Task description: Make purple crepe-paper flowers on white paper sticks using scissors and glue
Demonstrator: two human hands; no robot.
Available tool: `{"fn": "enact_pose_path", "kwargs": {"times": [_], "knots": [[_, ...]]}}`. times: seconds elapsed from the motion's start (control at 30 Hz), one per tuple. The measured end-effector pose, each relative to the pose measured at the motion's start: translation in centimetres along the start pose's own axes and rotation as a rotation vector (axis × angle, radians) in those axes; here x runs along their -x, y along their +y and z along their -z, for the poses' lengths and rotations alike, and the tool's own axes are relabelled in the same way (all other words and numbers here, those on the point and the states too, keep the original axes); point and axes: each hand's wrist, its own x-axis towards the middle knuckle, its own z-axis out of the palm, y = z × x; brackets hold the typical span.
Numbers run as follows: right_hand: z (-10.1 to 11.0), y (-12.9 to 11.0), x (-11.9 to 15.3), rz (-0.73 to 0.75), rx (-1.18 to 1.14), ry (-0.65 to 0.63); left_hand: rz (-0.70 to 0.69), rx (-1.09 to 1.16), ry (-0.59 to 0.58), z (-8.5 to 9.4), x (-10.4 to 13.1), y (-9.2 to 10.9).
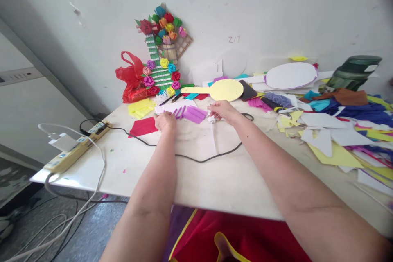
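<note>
My left hand (166,122) rests on the table with its fingers curled, between a red crepe-paper piece (143,127) and short purple paper strips (179,112). Whatever its fingertips pinch is hidden. Beside the strips lies a wider purple paper piece (195,114). To its right, my right hand (223,111) has thumb and fingers closed on a small crumpled white piece (211,118), which looks like paper. A narrow white strip (213,141) extends below it on the table. Behind both hands is a white sheet (162,107).
A black cable (199,161) crosses the table from a power strip (82,147) at left. Paper flowers on a green stand (161,75) lean at the wall near a red bag (132,77). Paper scraps (334,131) and a green bottle (353,73) occupy the right.
</note>
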Motion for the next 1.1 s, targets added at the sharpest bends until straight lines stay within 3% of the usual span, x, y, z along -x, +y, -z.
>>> {"fn": "enact_pose_path", "kwargs": {"times": [0.1,0.4,0.77,0.97,1.1], "knots": [[-0.4,-0.3,0.4,0.001,0.073,0.009,-0.059,-0.002,0.032,0.3,0.3,0.1],[-1.3,0.5,-0.2,0.041,0.27,-0.029,-0.464,-0.089,0.027,0.6,2.4,1.0],[-1.6,1.4,-1.0,0.115,0.375,-0.057,-0.529,-0.152,-0.01,-0.8,2.9,1.0],[0.5,0.7,-1.1,0.131,0.289,0.11,-0.514,-0.155,-0.028,-0.7,2.7,0.8],[0.8,0.8,-1.4,0.103,0.287,0.132,-0.51,-0.056,0.057,0.0,2.8,1.5]]}}
